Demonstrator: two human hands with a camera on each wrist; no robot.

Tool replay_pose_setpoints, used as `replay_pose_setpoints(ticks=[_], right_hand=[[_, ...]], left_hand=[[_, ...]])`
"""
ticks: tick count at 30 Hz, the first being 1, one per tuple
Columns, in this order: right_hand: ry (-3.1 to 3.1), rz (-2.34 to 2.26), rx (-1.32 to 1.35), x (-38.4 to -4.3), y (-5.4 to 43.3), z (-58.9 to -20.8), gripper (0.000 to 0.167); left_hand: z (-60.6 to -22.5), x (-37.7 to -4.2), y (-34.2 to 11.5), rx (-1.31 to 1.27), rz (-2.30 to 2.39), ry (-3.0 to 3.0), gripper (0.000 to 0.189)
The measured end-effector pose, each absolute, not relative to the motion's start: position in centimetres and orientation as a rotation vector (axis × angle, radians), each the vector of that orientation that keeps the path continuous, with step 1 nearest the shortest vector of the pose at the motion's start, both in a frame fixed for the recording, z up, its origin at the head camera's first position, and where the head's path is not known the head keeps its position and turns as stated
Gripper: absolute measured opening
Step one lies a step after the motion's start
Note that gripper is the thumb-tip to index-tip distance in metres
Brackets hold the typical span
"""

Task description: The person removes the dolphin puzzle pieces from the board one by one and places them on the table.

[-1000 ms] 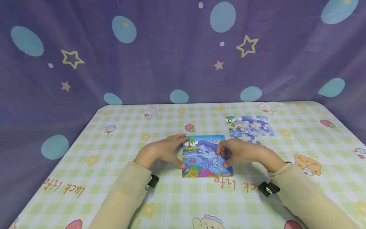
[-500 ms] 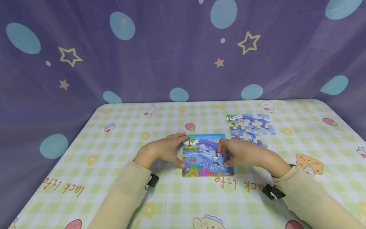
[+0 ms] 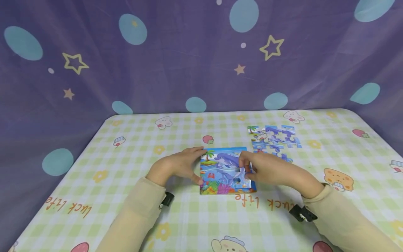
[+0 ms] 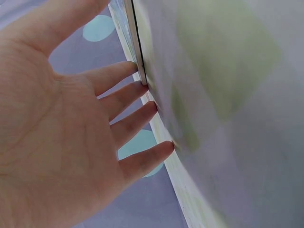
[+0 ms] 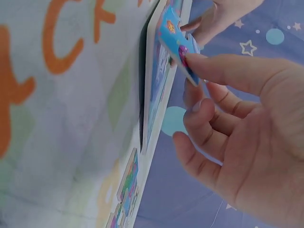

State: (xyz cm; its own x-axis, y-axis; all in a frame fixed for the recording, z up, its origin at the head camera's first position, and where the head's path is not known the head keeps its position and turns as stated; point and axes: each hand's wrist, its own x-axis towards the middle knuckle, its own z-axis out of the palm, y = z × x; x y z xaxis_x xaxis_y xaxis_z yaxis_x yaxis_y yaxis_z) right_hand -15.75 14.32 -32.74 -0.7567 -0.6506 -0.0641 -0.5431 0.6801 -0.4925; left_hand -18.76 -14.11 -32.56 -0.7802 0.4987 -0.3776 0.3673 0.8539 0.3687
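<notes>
A dolphin picture puzzle board [image 3: 217, 189] lies on the cloth in front of me in the head view. My left hand [image 3: 179, 166] rests along its left side, thumb at the lower part and fingertips near the top corner; in the left wrist view the fingers [image 4: 128, 128] reach out fairly straight at the board's edge. Over the board's right part, my right hand [image 3: 267, 168] pinches a blue puzzle piece [image 5: 173, 38] between thumb and fingers. The right wrist view shows that piece tilted, one end raised off the board. Part of the board's right side is hidden behind this hand.
Several puzzle pieces [image 3: 274, 140] with dolphin and palm pictures lie beyond the board to the right, some close behind my right hand. A checked tablecloth [image 3: 126, 217] covers the table, and a purple curtain [image 3: 176, 70] hangs at its far side.
My right hand has tipped up the blue piece, which now catches the light above the board's lower right part. The left hand keeps its place.
</notes>
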Motion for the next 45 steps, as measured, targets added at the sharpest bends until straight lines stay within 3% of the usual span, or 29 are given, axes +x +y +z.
replay_pose_setpoints(ticks=[45], right_hand=[[2.743,-0.821,-0.748,-19.4,24.9,-30.5,0.017]], left_hand=[[-32.4,-18.6,-14.1,0.664,0.321,2.564,0.104]])
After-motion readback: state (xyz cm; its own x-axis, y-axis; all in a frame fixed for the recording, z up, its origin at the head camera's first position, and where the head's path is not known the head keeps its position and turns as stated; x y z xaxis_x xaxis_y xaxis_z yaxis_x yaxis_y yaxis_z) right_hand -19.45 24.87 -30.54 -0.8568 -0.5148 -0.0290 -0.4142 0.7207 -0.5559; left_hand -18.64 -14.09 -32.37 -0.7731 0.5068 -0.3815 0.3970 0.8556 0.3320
